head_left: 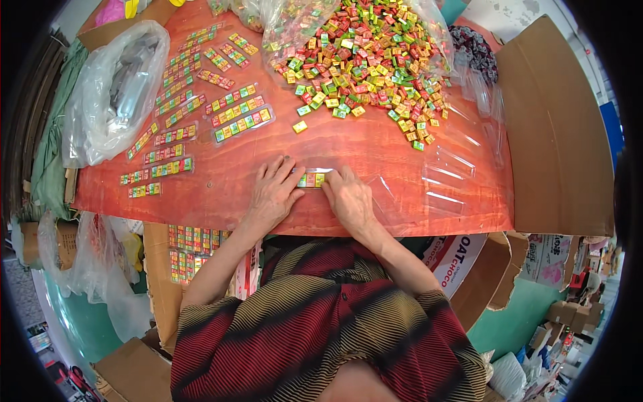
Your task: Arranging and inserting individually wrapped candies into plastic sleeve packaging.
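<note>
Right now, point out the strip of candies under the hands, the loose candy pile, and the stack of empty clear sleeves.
strip of candies (311,179), head view, its middle between both hands.
loose candy pile (362,60), head view, centre of the heap.
empty clear sleeves (449,174), head view, top sleeve's glossy face.

— Where are the hands?
— Low centre of the frame, both flat on the red surface (201,194). The left hand (273,191) and right hand (349,197) press a short strip of sweets (311,179) between their fingers (293,175).
— And the rest?
— A heap of loose sweets (365,57) at upper centre, spilling from a clear bag (284,23). Filled strips (194,114) lie in rows at upper left. Empty clear sleeves (455,167) sit to the right, a cardboard wall (556,134) beyond them.
</note>
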The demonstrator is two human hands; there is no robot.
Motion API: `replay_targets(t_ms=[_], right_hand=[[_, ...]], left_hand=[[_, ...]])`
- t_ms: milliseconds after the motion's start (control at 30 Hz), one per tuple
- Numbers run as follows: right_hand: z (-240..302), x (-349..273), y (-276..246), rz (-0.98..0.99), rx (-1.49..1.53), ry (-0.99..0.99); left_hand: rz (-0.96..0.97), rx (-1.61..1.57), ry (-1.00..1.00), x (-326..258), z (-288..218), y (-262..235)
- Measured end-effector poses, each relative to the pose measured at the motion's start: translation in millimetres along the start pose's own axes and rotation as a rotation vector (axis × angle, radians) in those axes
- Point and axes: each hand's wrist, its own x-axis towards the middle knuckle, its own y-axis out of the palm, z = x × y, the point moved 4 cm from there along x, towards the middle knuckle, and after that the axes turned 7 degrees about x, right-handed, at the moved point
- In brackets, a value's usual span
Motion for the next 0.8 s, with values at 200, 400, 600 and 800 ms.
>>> replay_targets(t_ms=[200,400,600,800], right_hand=[[-1,-2,-1,0.05,-0.013,-0.081],[-16,3,-12,0.073,0.241,-0.003],[-5,7,-14,0.04,0.117,0.065],[0,-11,-37,-0.054,-0.023,-0.066]], left_hand=[[-0.015,-0.021,-0.001,-1,0,-3],[-0.018,-0.03,0.002,-1,0,-2],[-0.032,-0.029,0.014,0,-1,-2],[-0.007,-0.008,-0.034,-7,3,-4]])
